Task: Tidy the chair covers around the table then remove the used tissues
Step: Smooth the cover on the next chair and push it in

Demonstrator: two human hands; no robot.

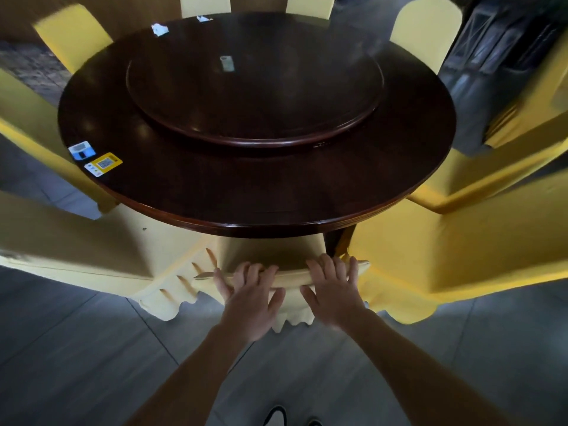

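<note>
Yellow fabric chair cover [285, 265] drapes the nearest chair, which is pushed in under the near edge of the round dark wooden table [215, 198]. Both hands lie side by side on the top edge of its backrest: the left hand [250, 298] curls its fingers over the edge with the thumb down the near face, gripping the cloth, and the right hand [333, 290] does the same just beside it. More yellow-covered chairs [430, 256] ring the table. A raised round wooden turntable [255, 118] sits at its centre. Two crumpled white tissues [159, 29] lie at the far rim, well apart from the hands. Printed cards [103, 163] rest near the left edge.
</note>
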